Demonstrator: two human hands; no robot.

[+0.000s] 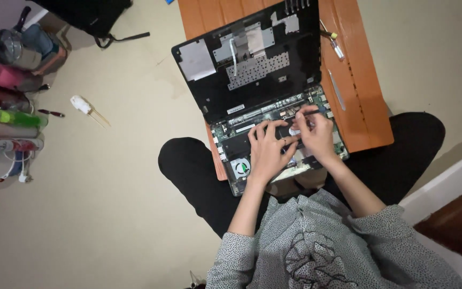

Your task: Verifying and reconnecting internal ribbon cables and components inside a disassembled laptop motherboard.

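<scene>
Pinching a thin dark screwdriver, right hand works the opened black laptop base on the orange wooden board; left hand, fingers spread flat, grasps nothing, apparently steadying it.

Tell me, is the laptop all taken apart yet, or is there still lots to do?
Partly. The black cover is already off and lies flipped behind the open laptop base. Right now the left hand steadies the parts inside while the right hand works a thin tool there. The fan and green board are still in place.
</scene>
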